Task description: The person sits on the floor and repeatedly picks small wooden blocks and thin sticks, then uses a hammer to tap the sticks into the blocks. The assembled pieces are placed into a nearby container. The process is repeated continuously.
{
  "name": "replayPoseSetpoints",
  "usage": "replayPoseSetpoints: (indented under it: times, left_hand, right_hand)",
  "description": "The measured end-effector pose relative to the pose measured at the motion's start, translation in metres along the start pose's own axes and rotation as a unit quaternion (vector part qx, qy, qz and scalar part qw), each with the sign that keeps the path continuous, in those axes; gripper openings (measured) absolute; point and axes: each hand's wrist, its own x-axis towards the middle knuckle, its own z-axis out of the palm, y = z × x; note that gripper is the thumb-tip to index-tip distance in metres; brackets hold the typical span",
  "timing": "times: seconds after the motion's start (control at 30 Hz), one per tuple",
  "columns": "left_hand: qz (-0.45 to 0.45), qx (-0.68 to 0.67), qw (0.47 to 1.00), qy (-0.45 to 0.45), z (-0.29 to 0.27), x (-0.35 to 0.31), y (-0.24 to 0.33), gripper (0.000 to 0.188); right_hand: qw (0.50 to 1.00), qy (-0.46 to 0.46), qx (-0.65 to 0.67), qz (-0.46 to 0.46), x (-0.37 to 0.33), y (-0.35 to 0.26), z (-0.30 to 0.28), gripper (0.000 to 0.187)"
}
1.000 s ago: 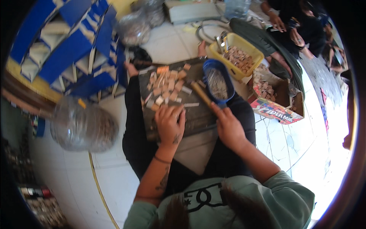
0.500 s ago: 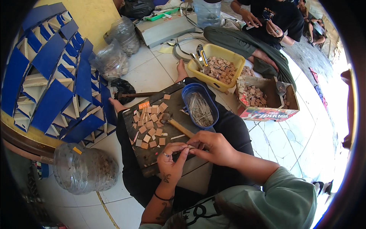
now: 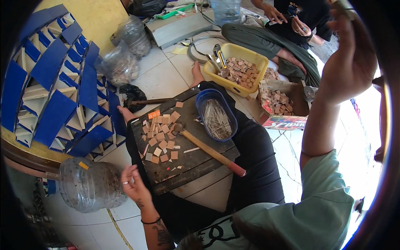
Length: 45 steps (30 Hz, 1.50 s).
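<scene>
My left hand (image 3: 136,186) hovers beside the near left edge of the dark wooden board (image 3: 200,164), fingers loosely bent and apart, with nothing in them. Raised high at the far right is my right hand (image 3: 352,62); its fingertips run into the dark picture rim beside a blurred greyish thing, and I cannot make out whether they grip it. On the board lie many small wooden squares (image 3: 162,132) and an orange piece (image 3: 154,113). A hammer (image 3: 208,152) rests across it, its red-tipped handle toward me. The blue tub (image 3: 201,118) of thin nail-like metal pieces stands at the board's right.
Beyond are a yellow basin (image 3: 233,89) and a cardboard box (image 3: 271,121), both holding wooden squares. Blue-and-white wooden pieces (image 3: 52,62) are stacked left, above a clear plastic jug (image 3: 89,183). Another person's hand (image 3: 301,27) shows at the back.
My hands have parted: the left moved left, off the board, and the right swung up to the upper right. The small thing pinched between them no longer shows there. The hammer's handle is uncovered.
</scene>
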Motion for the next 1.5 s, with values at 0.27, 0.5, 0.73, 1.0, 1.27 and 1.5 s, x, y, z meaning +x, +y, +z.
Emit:
replayPoseSetpoints:
  times: [0.27,0.5,0.73,1.0,1.27,1.5]
  left_hand:
    - [-0.094,0.293,0.95,-0.049,-0.079,0.005,-0.08,0.039]
    - [-0.199,0.298,0.922,-0.148,-0.08,-0.012,-0.09,0.05]
    - [-0.212,0.322,0.907,-0.169,-0.079,-0.009,-0.088,0.059]
    - [-0.274,0.358,0.877,-0.168,-0.074,-0.01,-0.078,0.08]
    - [-0.342,0.417,0.82,-0.193,-0.079,-0.01,-0.083,0.098]
    - [-0.294,0.44,0.837,-0.138,-0.087,-0.021,-0.083,0.102]
  right_hand:
    - [0.602,-0.613,-0.479,0.18,-0.129,0.099,0.012,0.046]
    - [0.831,-0.497,-0.153,0.197,-0.242,-0.001,-0.041,0.036]
    - [0.753,-0.584,-0.191,0.237,-0.263,-0.014,-0.052,0.043]
    - [0.706,-0.626,-0.239,0.228,-0.272,-0.012,-0.05,0.044]
    - [0.732,-0.6,-0.235,0.221,-0.281,-0.013,-0.054,0.041]
    - [0.752,-0.577,-0.213,0.237,-0.287,-0.021,-0.063,0.043]
